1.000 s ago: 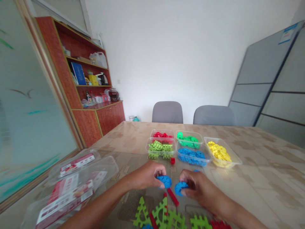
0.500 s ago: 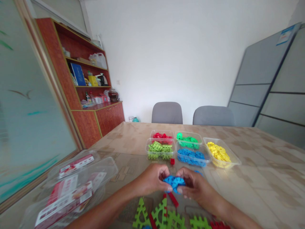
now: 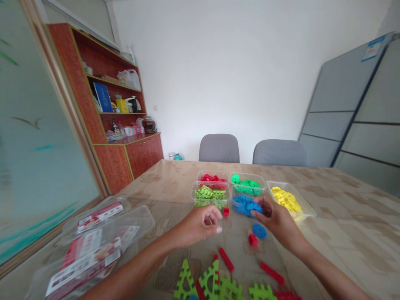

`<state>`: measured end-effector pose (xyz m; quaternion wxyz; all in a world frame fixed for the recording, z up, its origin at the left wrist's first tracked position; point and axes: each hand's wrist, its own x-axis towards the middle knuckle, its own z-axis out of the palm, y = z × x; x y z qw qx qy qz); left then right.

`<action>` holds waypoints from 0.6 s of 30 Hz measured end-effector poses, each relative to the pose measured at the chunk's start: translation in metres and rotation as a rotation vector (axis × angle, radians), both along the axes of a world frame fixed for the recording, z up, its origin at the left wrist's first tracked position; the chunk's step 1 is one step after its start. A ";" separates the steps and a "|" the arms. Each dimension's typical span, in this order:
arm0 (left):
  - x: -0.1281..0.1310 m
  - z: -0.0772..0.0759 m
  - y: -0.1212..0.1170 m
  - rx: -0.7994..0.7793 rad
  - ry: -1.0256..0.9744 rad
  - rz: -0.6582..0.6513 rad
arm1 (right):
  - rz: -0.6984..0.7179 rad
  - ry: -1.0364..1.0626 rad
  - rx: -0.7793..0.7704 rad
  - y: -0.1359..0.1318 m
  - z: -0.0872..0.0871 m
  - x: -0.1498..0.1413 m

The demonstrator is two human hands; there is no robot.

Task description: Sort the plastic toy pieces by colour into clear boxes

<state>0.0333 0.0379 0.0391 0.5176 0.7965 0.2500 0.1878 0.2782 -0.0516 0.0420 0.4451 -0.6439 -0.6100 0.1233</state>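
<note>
My right hand [image 3: 269, 214] pinches blue notched discs [image 3: 253, 207] at the front of the clear tub of blue discs [image 3: 241, 204]; how many it holds is hard to tell. Nothing shows in my left hand [image 3: 204, 223], which hovers over the table with its fingers curled and thumb apart. Just beyond its fingertips lies a small red block [image 3: 226, 212]. Below my right hand, one loose blue disc [image 3: 259, 231] rests beside another red block [image 3: 253, 239]. Closer to me are red bars [image 3: 226, 259] and joined light-green toothed pieces [image 3: 210, 281].
More clear tubs hold light-green pieces [image 3: 209, 193], red pieces [image 3: 211, 179], green discs [image 3: 248, 186] and yellow discs [image 3: 286, 199]. Clear lids with printed labels [image 3: 100, 216] lie at left. Two grey chairs [image 3: 218, 146] stand behind the table.
My hands have moved apart. My right hand has carried the blue discs from between both hands up to the blue tub; my left hand has let go of them.
</note>
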 end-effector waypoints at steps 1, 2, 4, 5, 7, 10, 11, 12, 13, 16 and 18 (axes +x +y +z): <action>-0.001 0.002 0.001 0.024 0.007 -0.002 | -0.056 -0.009 0.013 0.004 0.001 0.012; -0.001 0.003 0.001 0.047 0.014 -0.006 | -0.096 -0.011 0.018 0.006 0.002 0.024; -0.001 0.005 0.002 0.090 0.034 -0.015 | -0.133 -0.006 0.009 0.010 0.004 0.043; -0.001 0.005 0.002 0.111 0.047 -0.022 | -0.136 -0.007 0.001 0.010 0.005 0.050; -0.003 0.007 0.004 0.148 0.081 -0.038 | -0.123 -0.011 -0.015 0.008 0.008 0.059; -0.011 0.011 0.008 0.195 0.159 -0.082 | -0.068 -0.013 -0.043 0.003 0.013 0.061; -0.014 0.013 0.009 0.203 0.184 -0.102 | -0.029 -0.025 -0.067 0.002 0.014 0.060; -0.018 0.015 0.010 0.212 0.215 -0.126 | 0.025 -0.053 -0.104 0.001 0.015 0.057; -0.021 0.017 0.011 0.224 0.257 -0.156 | 0.084 -0.094 -0.147 0.000 0.016 0.054; -0.029 0.024 0.010 0.300 0.453 -0.259 | 0.234 -0.224 -0.257 -0.006 0.014 0.039; -0.032 0.028 0.007 0.386 0.579 -0.327 | 0.283 -0.292 -0.318 -0.013 0.012 0.028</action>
